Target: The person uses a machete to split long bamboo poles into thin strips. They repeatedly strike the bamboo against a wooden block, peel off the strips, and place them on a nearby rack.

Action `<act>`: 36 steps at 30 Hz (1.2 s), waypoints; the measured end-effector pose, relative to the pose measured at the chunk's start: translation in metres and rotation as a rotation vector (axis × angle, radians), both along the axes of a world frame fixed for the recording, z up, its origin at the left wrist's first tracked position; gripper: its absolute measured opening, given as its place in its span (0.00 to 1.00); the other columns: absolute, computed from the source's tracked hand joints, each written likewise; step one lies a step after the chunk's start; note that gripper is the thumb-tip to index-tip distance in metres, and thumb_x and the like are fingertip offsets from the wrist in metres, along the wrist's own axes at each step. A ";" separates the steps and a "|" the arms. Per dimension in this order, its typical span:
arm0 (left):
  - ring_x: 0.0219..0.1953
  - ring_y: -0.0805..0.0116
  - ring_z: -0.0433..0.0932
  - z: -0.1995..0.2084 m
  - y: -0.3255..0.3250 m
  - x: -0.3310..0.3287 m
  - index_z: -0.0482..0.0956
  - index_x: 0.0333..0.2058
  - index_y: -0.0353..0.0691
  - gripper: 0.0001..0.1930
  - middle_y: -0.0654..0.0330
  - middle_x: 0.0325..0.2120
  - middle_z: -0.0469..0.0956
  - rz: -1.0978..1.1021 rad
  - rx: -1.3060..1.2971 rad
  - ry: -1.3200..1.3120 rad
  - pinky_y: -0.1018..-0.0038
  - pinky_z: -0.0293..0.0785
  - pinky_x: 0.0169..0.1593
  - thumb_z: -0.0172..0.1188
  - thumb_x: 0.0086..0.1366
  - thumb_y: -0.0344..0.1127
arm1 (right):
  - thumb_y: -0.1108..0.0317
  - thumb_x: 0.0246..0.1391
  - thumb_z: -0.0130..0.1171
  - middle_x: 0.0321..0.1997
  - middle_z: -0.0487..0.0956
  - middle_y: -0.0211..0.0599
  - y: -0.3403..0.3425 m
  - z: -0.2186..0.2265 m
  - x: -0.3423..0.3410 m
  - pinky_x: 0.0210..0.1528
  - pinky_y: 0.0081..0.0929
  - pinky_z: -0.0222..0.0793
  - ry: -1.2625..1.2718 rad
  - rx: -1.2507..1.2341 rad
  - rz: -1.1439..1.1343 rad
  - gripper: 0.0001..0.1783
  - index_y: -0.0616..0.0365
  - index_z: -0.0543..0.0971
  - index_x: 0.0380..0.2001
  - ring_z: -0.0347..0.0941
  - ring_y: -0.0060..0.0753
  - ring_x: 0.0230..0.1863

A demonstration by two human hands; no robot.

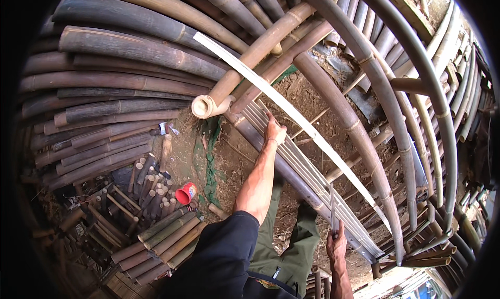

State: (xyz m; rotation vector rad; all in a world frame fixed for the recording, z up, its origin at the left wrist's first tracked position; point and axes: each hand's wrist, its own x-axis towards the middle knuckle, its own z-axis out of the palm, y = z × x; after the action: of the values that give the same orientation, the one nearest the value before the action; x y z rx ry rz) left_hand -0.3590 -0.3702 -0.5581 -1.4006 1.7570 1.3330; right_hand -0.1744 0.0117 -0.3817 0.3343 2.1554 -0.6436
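A bundle of thin pale bamboo strips (304, 166) lies along a thick dark bamboo pole (284, 170) in front of me. My left hand (274, 131) is closed at the upper part of the bundle, its fingers around a strip; the fingertips are partly hidden. Lower right, my right hand (337, 241) grips the handle of a long narrow-bladed knife (332, 202). The blade points away from me and crosses the strips. Beyond both hands, a long, wide, whitish split bamboo strip (312, 135) rests diagonally over the pole frame.
Large bamboo poles (359, 129) form a rack ahead and to the right. Stacked dark poles (120, 83) fill the left side. Nearer left are a red container (185, 194), short cut bamboo pieces (166, 239) and green netting (210, 179) on the dirt ground (229, 158).
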 end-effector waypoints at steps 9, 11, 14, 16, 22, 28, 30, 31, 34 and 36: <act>0.37 0.48 0.80 -0.046 -0.007 0.017 0.26 0.68 0.39 0.49 0.36 0.39 0.78 -0.097 -0.146 -0.049 0.64 0.79 0.40 0.57 0.61 0.32 | 0.73 0.50 0.55 0.28 0.78 0.50 0.027 0.006 0.067 0.32 0.42 0.70 -0.125 0.091 -0.212 0.40 0.54 0.56 0.67 0.76 0.48 0.28; 0.22 0.60 0.81 -0.053 -0.005 0.022 0.27 0.69 0.43 0.49 0.41 0.33 0.79 -0.096 -0.238 0.030 0.71 0.82 0.24 0.56 0.60 0.27 | 0.73 0.50 0.54 0.28 0.79 0.51 0.029 0.006 0.076 0.32 0.42 0.70 -0.149 0.093 -0.259 0.40 0.52 0.56 0.67 0.76 0.49 0.27; 0.46 0.43 0.79 -0.045 -0.007 0.021 0.27 0.68 0.37 0.50 0.31 0.43 0.76 -0.093 -0.150 0.001 0.62 0.76 0.50 0.58 0.61 0.34 | 0.73 0.50 0.54 0.28 0.79 0.51 0.023 0.011 0.077 0.32 0.42 0.71 -0.148 0.100 -0.241 0.40 0.51 0.55 0.68 0.77 0.49 0.26; 0.46 0.44 0.79 -0.044 -0.008 0.024 0.27 0.68 0.38 0.50 0.32 0.43 0.76 -0.078 -0.181 0.034 0.61 0.76 0.51 0.58 0.61 0.34 | 0.73 0.49 0.54 0.29 0.80 0.51 0.029 0.006 0.088 0.34 0.42 0.72 -0.133 0.112 -0.222 0.41 0.51 0.55 0.68 0.78 0.47 0.28; 0.36 0.50 0.83 -0.035 0.004 0.009 0.25 0.66 0.28 0.52 0.35 0.36 0.79 -0.164 -0.122 -0.017 0.65 0.79 0.46 0.59 0.62 0.40 | 0.72 0.48 0.58 0.26 0.78 0.46 0.027 0.005 0.098 0.33 0.39 0.72 -0.090 0.125 -0.309 0.43 0.51 0.54 0.68 0.76 0.44 0.25; 0.56 0.42 0.71 -0.048 -0.018 0.010 0.33 0.66 0.24 0.59 0.32 0.51 0.71 -0.708 -0.476 -0.189 0.58 0.67 0.60 0.46 0.59 0.72 | 0.71 0.55 0.57 0.44 0.73 0.54 0.030 -0.006 0.102 0.37 0.44 0.70 0.307 0.341 -0.313 0.42 0.49 0.51 0.70 0.74 0.52 0.37; 0.61 0.39 0.65 -0.064 -0.021 0.023 0.32 0.67 0.29 0.59 0.30 0.57 0.64 -0.633 -0.511 -0.075 0.59 0.59 0.65 0.46 0.59 0.74 | 0.70 0.57 0.55 0.44 0.71 0.53 0.026 -0.040 0.120 0.38 0.45 0.70 0.362 0.361 -0.313 0.41 0.51 0.49 0.70 0.73 0.55 0.40; 0.62 0.38 0.63 -0.065 -0.015 0.027 0.32 0.68 0.30 0.58 0.29 0.59 0.60 -0.586 -0.497 -0.037 0.59 0.57 0.66 0.45 0.59 0.74 | 0.70 0.58 0.55 0.42 0.71 0.53 0.027 -0.068 0.132 0.38 0.45 0.69 0.411 0.317 -0.337 0.41 0.52 0.48 0.71 0.72 0.56 0.39; 0.60 0.36 0.64 -0.061 -0.009 0.024 0.39 0.68 0.34 0.53 0.33 0.62 0.58 -0.630 -0.514 -0.146 0.56 0.61 0.62 0.44 0.61 0.72 | 0.70 0.58 0.55 0.39 0.70 0.54 0.018 -0.126 0.130 0.38 0.45 0.68 0.389 0.274 -0.516 0.42 0.53 0.46 0.71 0.71 0.58 0.37; 0.61 0.39 0.63 -0.017 0.059 0.021 0.47 0.68 0.34 0.47 0.35 0.61 0.59 -0.895 -0.663 -0.158 0.55 0.61 0.61 0.45 0.63 0.67 | 0.69 0.59 0.55 0.37 0.71 0.54 0.017 -0.138 0.116 0.40 0.44 0.67 0.410 0.268 -0.536 0.42 0.55 0.46 0.71 0.71 0.57 0.37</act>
State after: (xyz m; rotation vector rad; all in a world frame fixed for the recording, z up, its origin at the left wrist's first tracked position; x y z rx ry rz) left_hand -0.3378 -0.3111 -0.5749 -0.7406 2.3804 0.1658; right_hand -0.0584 0.0290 -0.5197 1.0249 2.5691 -0.7658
